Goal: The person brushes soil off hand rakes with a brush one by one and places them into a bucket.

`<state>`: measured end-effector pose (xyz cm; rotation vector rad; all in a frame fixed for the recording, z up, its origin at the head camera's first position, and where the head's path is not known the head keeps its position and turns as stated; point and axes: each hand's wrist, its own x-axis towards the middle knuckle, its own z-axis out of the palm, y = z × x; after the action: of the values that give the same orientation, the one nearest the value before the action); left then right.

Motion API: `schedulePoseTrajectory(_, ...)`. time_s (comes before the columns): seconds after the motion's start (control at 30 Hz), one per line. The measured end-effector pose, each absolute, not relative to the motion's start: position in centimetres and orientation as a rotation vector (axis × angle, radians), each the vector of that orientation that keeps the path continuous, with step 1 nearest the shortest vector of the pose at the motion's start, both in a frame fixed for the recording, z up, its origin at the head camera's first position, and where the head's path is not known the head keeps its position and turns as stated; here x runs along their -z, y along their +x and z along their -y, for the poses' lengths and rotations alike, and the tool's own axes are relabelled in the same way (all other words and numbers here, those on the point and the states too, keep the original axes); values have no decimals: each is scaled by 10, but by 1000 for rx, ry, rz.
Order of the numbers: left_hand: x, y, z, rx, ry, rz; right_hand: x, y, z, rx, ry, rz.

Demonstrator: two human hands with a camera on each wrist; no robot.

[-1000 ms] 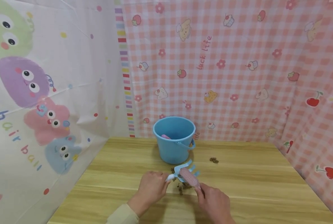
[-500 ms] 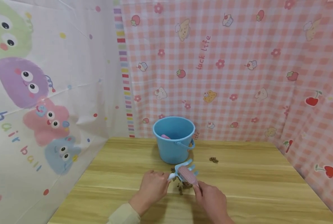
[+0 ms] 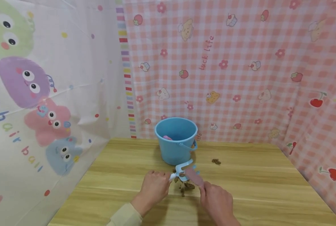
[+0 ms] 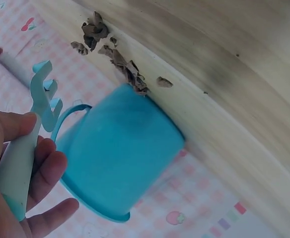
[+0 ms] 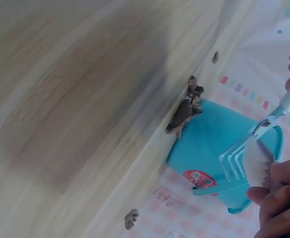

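In the head view, my left hand (image 3: 155,187) grips the handle of a light blue toy rake (image 3: 181,171), its prongs raised over the table in front of the bucket. My right hand (image 3: 218,201) holds a small pink brush (image 3: 194,177) by its handle, the brush head right at the rake's prongs. A brown bit sits on the rake near its neck. Crumbly brown clumps (image 3: 189,186) lie on the table below both tools. In the left wrist view, the fingers wrap the rake's pale handle (image 4: 18,166).
Behind the tools stands a blue bucket (image 3: 174,150) with its handle hanging down and a pink item (image 3: 167,137) inside. One more brown clump (image 3: 216,161) lies to its right on the wooden table (image 3: 258,185). Patterned cloths (image 3: 230,78) enclose the back and sides.
The brush has moved slightly left over the rake, then back right, and is now turned more on its edge. The rake has tilted a little, showing the brown bit on it.
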<state>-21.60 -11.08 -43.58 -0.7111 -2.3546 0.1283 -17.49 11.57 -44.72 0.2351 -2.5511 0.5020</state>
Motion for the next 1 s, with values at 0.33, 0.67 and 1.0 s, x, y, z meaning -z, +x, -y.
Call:
schedulePoseTrajectory(0.33, 433, -221, 110, -189, -757, 2270, 441, -177, -117, -556, 225, 2693)
schedulePoseTrajectory(0.67, 431, -220, 112, -163, -700, 2343, 442, -179, -115, -647, 171, 2649)
schedulePoseTrajectory(1.0, 430, -220, 113, -74, -654, 2404, 455, -182, -116, -549, 160, 2605)
